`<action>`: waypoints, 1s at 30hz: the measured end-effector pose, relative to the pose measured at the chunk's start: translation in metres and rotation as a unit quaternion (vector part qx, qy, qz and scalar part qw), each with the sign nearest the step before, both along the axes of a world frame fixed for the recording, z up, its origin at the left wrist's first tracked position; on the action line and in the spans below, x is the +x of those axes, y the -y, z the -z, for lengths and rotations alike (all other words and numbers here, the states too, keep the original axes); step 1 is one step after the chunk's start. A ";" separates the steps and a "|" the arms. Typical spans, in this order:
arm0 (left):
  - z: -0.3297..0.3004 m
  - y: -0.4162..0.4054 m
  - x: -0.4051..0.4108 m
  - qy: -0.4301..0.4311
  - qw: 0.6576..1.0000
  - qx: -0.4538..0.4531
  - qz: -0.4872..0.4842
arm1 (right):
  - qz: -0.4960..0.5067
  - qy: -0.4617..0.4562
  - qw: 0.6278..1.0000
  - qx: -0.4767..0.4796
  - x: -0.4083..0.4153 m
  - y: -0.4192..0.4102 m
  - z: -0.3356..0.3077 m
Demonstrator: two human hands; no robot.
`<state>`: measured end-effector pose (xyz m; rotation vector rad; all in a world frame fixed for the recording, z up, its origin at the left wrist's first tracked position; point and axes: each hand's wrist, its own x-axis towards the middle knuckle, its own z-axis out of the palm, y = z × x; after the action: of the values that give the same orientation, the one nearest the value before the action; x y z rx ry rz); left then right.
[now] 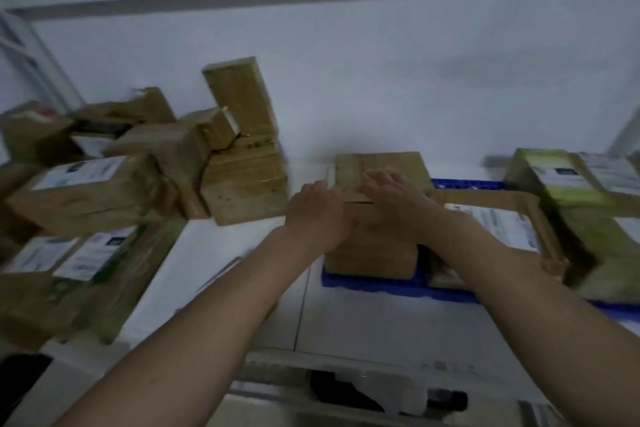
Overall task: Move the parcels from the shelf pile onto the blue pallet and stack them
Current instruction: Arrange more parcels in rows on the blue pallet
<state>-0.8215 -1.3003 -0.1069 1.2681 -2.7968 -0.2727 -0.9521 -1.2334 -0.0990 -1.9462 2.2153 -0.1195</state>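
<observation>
Blue pallet [374,282] bears three parcels — both hands' grips, left [317,215] and right [394,204], lie flat on one [377,170].

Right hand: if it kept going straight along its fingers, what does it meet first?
The right hand already lies flat on the brown parcel on the blue pallet. Past the parcel's far edge, probably the white wall; depth unclear.

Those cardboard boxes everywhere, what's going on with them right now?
A person is stacking parcels. Both hands, left hand and right hand, rest on the top brown box of a short stack standing on the blue pallet. More parcels already lie on the pallet to the right. A jumbled pile still waits on the left.
</observation>
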 end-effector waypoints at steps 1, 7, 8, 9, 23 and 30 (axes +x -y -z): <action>0.000 0.005 0.017 0.008 1.000 0.005 -0.024 | -0.025 0.003 1.000 0.011 0.012 0.013 0.001; -0.002 0.020 0.107 0.032 0.986 0.018 -0.161 | -0.183 0.060 0.981 0.015 0.094 0.055 0.001; -0.005 0.020 0.117 0.032 0.983 0.018 -0.181 | -0.202 0.072 0.977 0.008 0.105 0.061 0.003; -0.007 0.019 0.126 0.032 0.979 0.018 -0.199 | -0.211 0.078 0.974 0.009 0.115 0.067 0.006; 0.000 0.011 0.180 0.056 0.949 0.030 -0.307 | -0.292 0.068 0.953 0.049 0.162 0.102 0.023; 0.006 0.042 0.218 0.047 0.952 0.017 -0.301 | -0.278 0.060 0.958 0.036 0.165 0.123 0.024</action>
<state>-0.6040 -1.3423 -0.1133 2.0957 -2.3168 -0.2233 -0.7870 -1.3565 -0.1229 -2.3607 1.5018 -0.0712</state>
